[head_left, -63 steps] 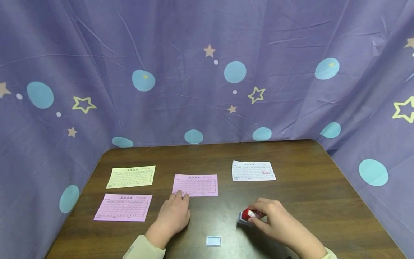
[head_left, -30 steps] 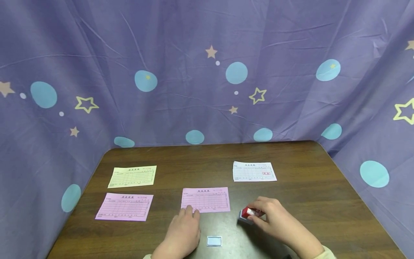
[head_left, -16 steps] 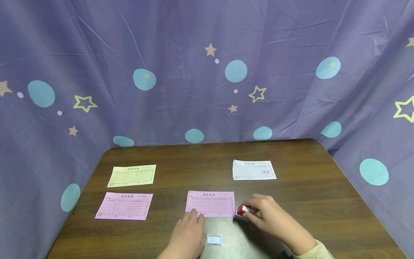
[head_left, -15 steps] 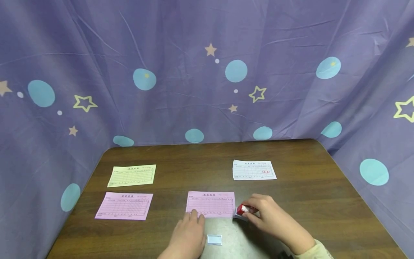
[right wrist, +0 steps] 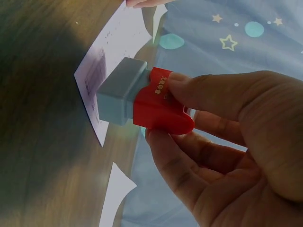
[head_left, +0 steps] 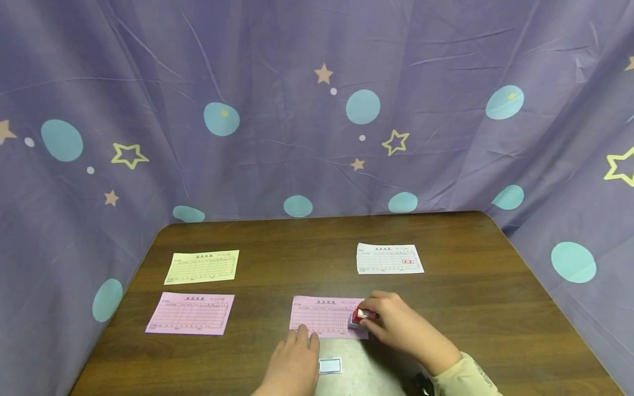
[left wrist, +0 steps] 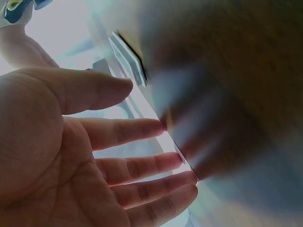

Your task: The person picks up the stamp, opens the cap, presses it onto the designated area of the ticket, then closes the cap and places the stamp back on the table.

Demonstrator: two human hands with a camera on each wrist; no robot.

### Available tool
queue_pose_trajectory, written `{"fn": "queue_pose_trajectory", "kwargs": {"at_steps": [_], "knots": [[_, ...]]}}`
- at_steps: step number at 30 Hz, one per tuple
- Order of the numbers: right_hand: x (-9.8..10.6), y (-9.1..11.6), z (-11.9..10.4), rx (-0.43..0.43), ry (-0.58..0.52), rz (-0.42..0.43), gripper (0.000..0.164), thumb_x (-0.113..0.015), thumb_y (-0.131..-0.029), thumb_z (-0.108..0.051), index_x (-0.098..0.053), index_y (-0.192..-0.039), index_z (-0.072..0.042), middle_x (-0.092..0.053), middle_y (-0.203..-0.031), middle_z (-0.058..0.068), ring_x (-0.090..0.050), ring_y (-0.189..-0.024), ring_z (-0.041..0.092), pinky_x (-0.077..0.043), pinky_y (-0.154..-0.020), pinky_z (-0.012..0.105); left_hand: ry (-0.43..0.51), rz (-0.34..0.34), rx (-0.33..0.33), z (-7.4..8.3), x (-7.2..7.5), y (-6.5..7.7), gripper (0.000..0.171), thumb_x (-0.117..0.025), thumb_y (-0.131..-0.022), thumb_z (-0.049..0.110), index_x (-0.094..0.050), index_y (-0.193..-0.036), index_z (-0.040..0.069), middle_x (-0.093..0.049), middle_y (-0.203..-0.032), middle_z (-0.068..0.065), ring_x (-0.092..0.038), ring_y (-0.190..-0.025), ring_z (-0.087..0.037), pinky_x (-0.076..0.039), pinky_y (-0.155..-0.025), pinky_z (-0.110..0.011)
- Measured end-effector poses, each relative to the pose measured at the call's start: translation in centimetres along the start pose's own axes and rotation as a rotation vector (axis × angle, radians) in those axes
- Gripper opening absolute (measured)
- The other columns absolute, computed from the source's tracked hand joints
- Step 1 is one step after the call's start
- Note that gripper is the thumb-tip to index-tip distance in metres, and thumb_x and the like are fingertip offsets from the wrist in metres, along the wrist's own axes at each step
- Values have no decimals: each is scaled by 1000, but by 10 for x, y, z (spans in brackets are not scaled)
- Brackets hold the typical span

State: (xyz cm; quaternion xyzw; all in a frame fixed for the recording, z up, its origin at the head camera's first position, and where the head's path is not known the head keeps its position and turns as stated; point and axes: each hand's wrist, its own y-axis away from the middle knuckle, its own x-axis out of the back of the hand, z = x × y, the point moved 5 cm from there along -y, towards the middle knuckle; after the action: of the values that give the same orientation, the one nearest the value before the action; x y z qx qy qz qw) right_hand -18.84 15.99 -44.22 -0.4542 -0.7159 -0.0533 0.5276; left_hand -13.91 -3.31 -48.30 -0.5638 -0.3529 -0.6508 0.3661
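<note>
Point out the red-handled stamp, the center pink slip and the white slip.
Red-handled stamp (right wrist: 147, 104), right wrist view: on its red handle.
Center pink slip (head_left: 323, 318), head view: middle of its printed face.
White slip (head_left: 389, 259), head view: middle of its printed face.

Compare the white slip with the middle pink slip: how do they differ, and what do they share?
Place: the white slip lies farther back than the middle pink slip.
Mark: the white slip has a red boxed mark; the middle pink slip shows none, though the stamp hides part of it.
Contact: the left hand touches the middle pink slip; no hand touches the white slip.
Both carry printed grids and lie on the table.
</note>
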Motion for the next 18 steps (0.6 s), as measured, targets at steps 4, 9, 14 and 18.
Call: {"fn": "queue_pose_trajectory", "kwargs": {"at_steps": [4, 9, 14, 18], "knots": [[-5, -2, 1, -4, 7, -16, 13, -83, -81, -2, -73, -88, -6, -56, -77, -7, -50, -68, 4, -46, -59, 20, 2, -11, 6, 2, -3, 1, 53, -78, -79, 14, -64, -126, -7, -57, -127, -29, -56, -114, -45, -51, -89, -54], [-11, -3, 1, 1, 7, -33, 12, -82, -81, -1, -73, -87, -6, -58, -78, -5, -52, -69, 4, -48, -60, 21, -15, 6, 2, 2, -4, 2, 56, -80, -77, 17, -65, -126, -6, -56, -126, -29, -56, -113, -45, -52, -87, -54], [-13, -4, 1, 3, 16, -43, 12, -83, -81, -2, -73, -86, -7, -58, -77, -5, -52, -68, 4, -48, -60, 21, -20, 6, 2, 3, -5, 4, 55, -79, -80, 21, -64, -126, -6, -56, -127, -28, -56, -113, -44, -53, -86, -53], [-15, -6, 1, -24, 7, -71, 10, -82, -82, -2, -74, -86, -7, -59, -78, -5, -54, -69, 4, -49, -61, 21, -27, 16, -2, 4, -3, 4, 55, -79, -81, 21, -65, -126, -6, -57, -127, -28, -56, -113, -44, -52, -86, -53]]}}
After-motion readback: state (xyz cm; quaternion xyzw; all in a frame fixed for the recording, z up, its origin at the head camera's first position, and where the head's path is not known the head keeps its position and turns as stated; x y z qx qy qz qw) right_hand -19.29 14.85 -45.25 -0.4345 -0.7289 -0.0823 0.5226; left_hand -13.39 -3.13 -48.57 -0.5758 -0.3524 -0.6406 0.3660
